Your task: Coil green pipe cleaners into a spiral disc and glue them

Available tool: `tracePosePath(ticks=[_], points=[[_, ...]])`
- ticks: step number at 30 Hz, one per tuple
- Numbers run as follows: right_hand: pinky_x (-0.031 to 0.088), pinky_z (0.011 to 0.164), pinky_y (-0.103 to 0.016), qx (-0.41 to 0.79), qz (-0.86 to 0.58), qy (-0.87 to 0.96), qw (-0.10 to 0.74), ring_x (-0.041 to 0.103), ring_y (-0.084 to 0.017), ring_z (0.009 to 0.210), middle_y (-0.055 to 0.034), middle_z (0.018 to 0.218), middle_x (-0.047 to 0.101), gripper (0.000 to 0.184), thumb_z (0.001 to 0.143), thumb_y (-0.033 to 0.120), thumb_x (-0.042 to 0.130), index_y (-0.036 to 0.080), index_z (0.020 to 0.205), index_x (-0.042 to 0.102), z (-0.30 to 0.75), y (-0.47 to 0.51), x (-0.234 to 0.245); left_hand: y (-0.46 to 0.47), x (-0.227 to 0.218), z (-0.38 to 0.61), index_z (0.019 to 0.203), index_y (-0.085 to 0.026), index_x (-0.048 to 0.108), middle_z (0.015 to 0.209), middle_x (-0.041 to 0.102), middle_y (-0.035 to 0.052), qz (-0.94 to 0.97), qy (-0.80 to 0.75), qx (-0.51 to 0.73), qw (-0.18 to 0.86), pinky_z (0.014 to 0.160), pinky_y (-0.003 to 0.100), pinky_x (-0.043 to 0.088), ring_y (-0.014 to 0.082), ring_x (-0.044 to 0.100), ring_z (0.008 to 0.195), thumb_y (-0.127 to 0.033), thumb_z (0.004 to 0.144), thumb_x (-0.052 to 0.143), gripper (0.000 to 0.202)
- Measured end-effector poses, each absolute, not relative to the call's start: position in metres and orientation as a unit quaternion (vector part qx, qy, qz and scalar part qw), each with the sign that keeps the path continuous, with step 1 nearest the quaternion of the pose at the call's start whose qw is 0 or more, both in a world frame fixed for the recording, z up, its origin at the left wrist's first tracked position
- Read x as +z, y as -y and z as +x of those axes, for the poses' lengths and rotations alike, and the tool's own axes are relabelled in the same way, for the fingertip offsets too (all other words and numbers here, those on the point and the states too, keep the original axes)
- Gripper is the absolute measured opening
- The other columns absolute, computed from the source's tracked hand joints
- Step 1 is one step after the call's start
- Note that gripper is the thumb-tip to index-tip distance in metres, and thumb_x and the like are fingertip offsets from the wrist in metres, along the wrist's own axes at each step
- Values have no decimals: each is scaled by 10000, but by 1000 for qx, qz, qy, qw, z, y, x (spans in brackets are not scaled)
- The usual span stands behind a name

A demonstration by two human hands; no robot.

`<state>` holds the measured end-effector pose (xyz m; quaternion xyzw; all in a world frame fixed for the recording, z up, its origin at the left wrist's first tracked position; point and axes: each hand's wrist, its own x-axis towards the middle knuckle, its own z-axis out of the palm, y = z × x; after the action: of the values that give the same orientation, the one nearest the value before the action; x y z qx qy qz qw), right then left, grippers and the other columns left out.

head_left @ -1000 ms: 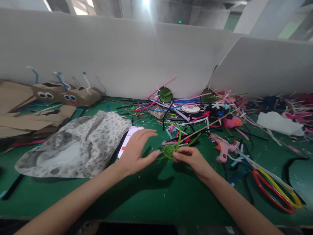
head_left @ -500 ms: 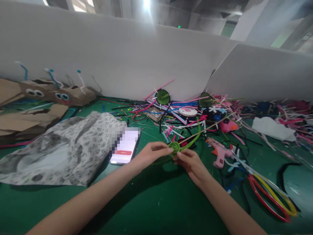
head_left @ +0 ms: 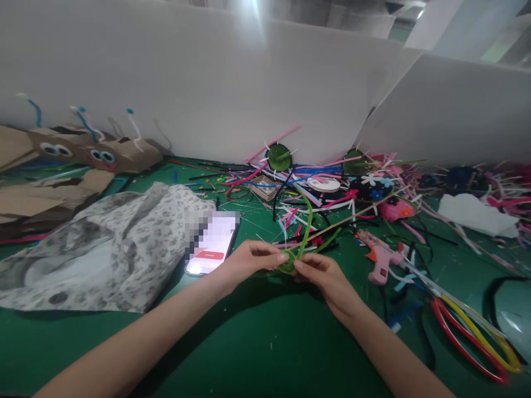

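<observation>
Between my hands, above the green table, is a small green pipe-cleaner coil (head_left: 287,262) with a long loose end rising from it. My left hand (head_left: 258,258) pinches the coil from the left, thumb and fingers together. My right hand (head_left: 317,272) grips its right edge where the green strand leaves the spiral. More green strand stretches out behind the fingers to the right. A thin tan stick (head_left: 338,225) lies just beyond my hands. Fingertips hide parts of the coil.
A phone (head_left: 214,237) and patterned cloth (head_left: 153,249) lie left. Brown paper figures with googly eyes (head_left: 102,157) stand back left. A pink glue gun (head_left: 382,257) and red-and-yellow-handled scissors (head_left: 460,331) lie right. Loose pipe cleaners (head_left: 307,179) and a white paper (head_left: 477,215) are farther back.
The coil has shifted slightly left and down in view. Its loose green end, earlier curving right, now stands more upright. Both hands keep their pinch; the view has also shifted a little.
</observation>
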<state>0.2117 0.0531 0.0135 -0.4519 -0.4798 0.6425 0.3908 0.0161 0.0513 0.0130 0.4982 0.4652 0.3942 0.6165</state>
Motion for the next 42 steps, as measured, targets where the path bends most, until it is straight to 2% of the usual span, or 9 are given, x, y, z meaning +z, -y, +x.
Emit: tracePosePath(ticks=[4, 7, 12, 16, 20, 25, 33, 37, 42], points=[[535, 719, -327, 531, -481, 531, 453, 667, -219, 831, -54, 864, 735, 219, 607, 397, 813, 216, 715, 755, 212, -53, 13, -51, 12, 16, 737, -200, 746, 736, 714, 10, 476, -467, 409, 623, 683, 254, 492, 120, 611, 672, -452, 653, 794, 269], [528, 738, -349, 465, -482, 585, 458, 660, -241, 880, -62, 900, 724, 184, 673, 404, 768, 227, 722, 751, 213, -50, 13, -49, 13, 18, 730, -206, 747, 717, 709, -3, 460, -467, 408, 635, 686, 236, 476, 103, 601, 666, -425, 664, 797, 234], [477, 856, -390, 352, -486, 658, 454, 631, -238, 928, -55, 900, 700, 128, 734, 362, 722, 237, 712, 729, 215, -45, 17, -48, 16, 20, 717, -200, 730, 712, 689, -10, 456, -477, 414, 627, 698, 245, 470, 108, 597, 689, -408, 687, 782, 216], [475, 811, -361, 359, -479, 667, 443, 628, -221, 874, -37, 831, 688, 142, 756, 342, 694, 221, 683, 680, 215, -44, 20, -48, 18, 20, 714, -188, 703, 713, 681, -16, 463, -453, 405, 646, 674, 244, 464, 105, 600, 675, -369, 699, 778, 196], [464, 715, -313, 370, -480, 670, 429, 616, -188, 760, -26, 769, 674, 158, 791, 327, 650, 202, 695, 660, 215, -44, 22, -49, 18, 19, 802, -194, 698, 787, 701, -16, 483, -409, 388, 670, 722, 252, 478, 114, 630, 731, -270, 663, 807, 193], [407, 592, -282, 279, -479, 705, 442, 547, -164, 690, -18, 765, 661, 139, 807, 291, 623, 208, 697, 641, 215, -42, 21, -48, 17, 20, 749, -165, 661, 718, 670, -26, 475, -447, 392, 649, 687, 238, 469, 100, 611, 675, -274, 664, 802, 198], [438, 714, -326, 88, -424, 768, 472, 559, -186, 782, -17, 797, 654, 55, 792, 177, 629, 215, 757, 611, 213, -36, 20, -47, 18, 21, 777, -151, 688, 741, 695, 1, 495, -425, 369, 662, 726, 242, 469, 105, 624, 699, -293, 708, 778, 182], [452, 751, -336, 66, -390, 780, 485, 577, -187, 802, -21, 812, 665, 70, 791, 148, 636, 216, 784, 623, 212, -35, 22, -46, 18, 21, 768, -151, 703, 723, 699, 7, 507, -411, 353, 670, 695, 229, 464, 102, 623, 677, -276, 705, 784, 162], [461, 754, -338, 122, -383, 786, 469, 588, -185, 817, -15, 812, 675, 78, 801, 145, 636, 221, 789, 639, 213, -36, 21, -47, 16, 19, 760, -140, 702, 688, 700, 9, 511, -414, 331, 677, 669, 221, 454, 99, 627, 650, -268, 683, 802, 180]])
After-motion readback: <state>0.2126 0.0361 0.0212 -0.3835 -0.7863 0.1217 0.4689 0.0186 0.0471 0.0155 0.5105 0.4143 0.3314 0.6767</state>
